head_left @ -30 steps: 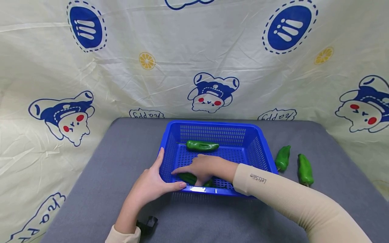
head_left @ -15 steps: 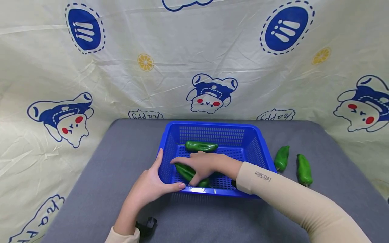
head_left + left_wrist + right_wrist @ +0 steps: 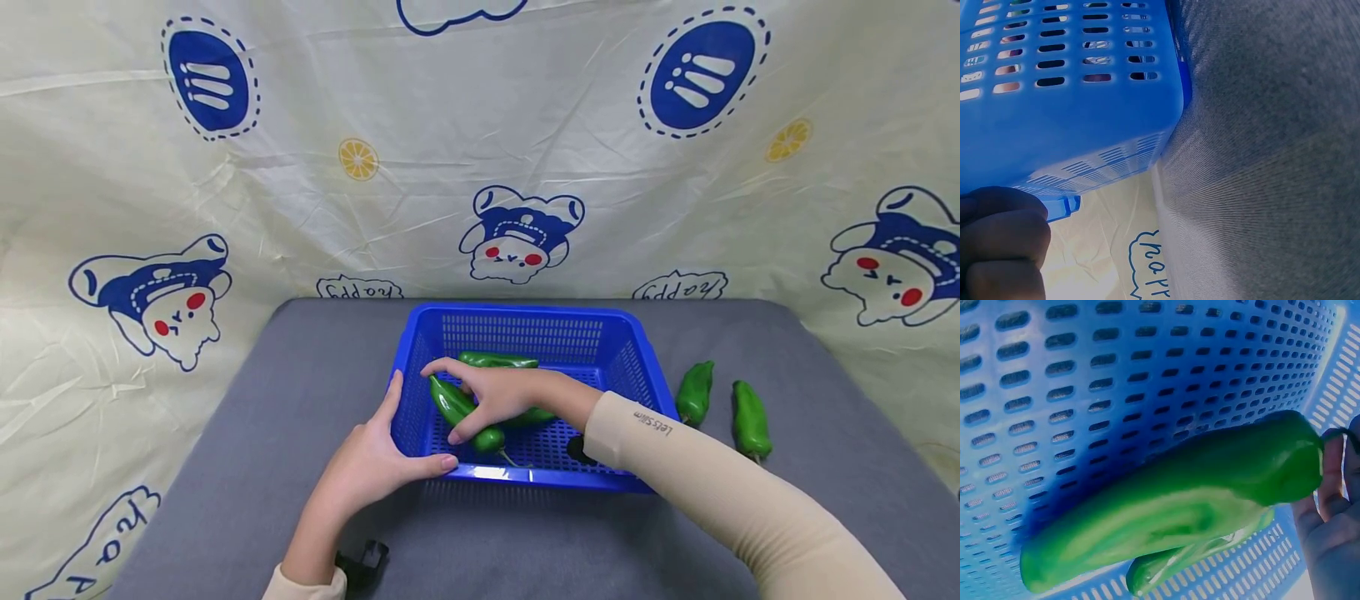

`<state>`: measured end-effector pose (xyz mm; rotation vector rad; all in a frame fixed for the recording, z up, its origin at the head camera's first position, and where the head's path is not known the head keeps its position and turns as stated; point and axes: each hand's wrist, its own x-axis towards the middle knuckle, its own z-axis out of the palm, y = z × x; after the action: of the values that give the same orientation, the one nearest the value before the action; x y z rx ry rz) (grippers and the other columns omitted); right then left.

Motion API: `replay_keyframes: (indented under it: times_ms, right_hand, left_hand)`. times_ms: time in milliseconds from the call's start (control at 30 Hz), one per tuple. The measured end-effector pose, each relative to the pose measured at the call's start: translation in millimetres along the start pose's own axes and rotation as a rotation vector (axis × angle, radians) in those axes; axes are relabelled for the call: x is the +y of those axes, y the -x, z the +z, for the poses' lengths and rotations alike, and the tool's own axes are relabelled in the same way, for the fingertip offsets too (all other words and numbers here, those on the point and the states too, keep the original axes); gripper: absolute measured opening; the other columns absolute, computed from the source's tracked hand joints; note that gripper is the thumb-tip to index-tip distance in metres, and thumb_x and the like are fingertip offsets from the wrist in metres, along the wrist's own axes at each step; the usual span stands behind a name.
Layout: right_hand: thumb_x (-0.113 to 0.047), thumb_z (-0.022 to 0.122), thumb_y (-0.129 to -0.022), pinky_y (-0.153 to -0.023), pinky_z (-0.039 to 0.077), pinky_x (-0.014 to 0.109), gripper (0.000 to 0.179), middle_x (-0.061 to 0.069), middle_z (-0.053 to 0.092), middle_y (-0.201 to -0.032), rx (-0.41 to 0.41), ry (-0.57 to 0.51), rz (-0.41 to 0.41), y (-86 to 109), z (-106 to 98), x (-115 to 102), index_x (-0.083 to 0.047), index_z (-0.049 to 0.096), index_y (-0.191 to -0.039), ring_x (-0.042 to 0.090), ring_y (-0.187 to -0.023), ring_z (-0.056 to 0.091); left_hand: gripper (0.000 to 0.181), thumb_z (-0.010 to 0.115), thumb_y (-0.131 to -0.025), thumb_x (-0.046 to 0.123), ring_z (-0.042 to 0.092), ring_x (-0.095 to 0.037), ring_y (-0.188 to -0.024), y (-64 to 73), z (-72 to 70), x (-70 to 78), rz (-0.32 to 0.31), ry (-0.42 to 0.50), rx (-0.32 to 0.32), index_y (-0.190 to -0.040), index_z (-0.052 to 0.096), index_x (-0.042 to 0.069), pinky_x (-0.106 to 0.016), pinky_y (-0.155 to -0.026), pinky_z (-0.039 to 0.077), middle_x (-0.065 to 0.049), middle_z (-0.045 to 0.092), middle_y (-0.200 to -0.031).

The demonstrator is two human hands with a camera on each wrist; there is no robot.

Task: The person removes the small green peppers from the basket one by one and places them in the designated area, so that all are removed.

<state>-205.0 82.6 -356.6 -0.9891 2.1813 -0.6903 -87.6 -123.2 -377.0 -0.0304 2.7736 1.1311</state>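
Observation:
The blue perforated basket [image 3: 525, 321] sits on the grey cloth. My left hand [image 3: 371, 458] grips its near left corner, thumb on the front rim; in the left wrist view curled fingers [image 3: 1007, 250] lie by the outer wall. Inside the basket my right hand [image 3: 502, 396] holds a green pepper [image 3: 450, 404] between thumb and fingers, its stem end toward the front. Another pepper [image 3: 534, 415] lies partly hidden under that hand, and a third [image 3: 498, 360] rests near the back wall. Close up in the right wrist view, a large pepper [image 3: 1166, 506] overlaps another.
Two more green peppers, a nearer-basket one [image 3: 695, 393] and an outer one [image 3: 751, 419], lie on the cloth right of the basket. A printed curtain [image 3: 420, 217] hangs behind the table [image 3: 300, 383]. A black wrist device [image 3: 366, 565] shows beside the left wrist.
My right hand has moved up and away from the front wall with the pepper, uncovering more of it and its stem. The left hand has stayed on the basket corner.

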Motion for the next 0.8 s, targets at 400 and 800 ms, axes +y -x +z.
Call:
replay_keyframes:
  times_ms: [400,800]
  right_hand:
    - [-0.042,0.077,-0.084,-0.088,0.051,0.037,0.092,0.003,0.053,-0.128,0.032,-0.041,-0.012,9.7,-10,0,-0.041,0.017,-0.153,0.020,-0.115,0.057]
    - [-0.040,0.078,-0.084,-0.089,0.054,0.040,0.090,0.010,0.056,-0.127,0.086,-0.107,0.062,62.6,-37,13,-0.045,0.017,-0.150,0.023,-0.108,0.062]
  left_hand:
    - [0.136,0.079,-0.060,0.075,0.066,-0.028,-0.108,0.2,0.5,-0.3,0.004,0.001,0.003,-0.161,0.001,0.030,-0.047,-0.084,0.055,-0.021,0.061,-0.135]
    - [0.133,0.080,-0.061,0.073,0.063,-0.032,-0.117,0.0,1.1,-1.2,-0.006,0.004,-0.001,-0.160,0.000,0.033,-0.051,-0.089,0.053,-0.022,0.053,-0.145]
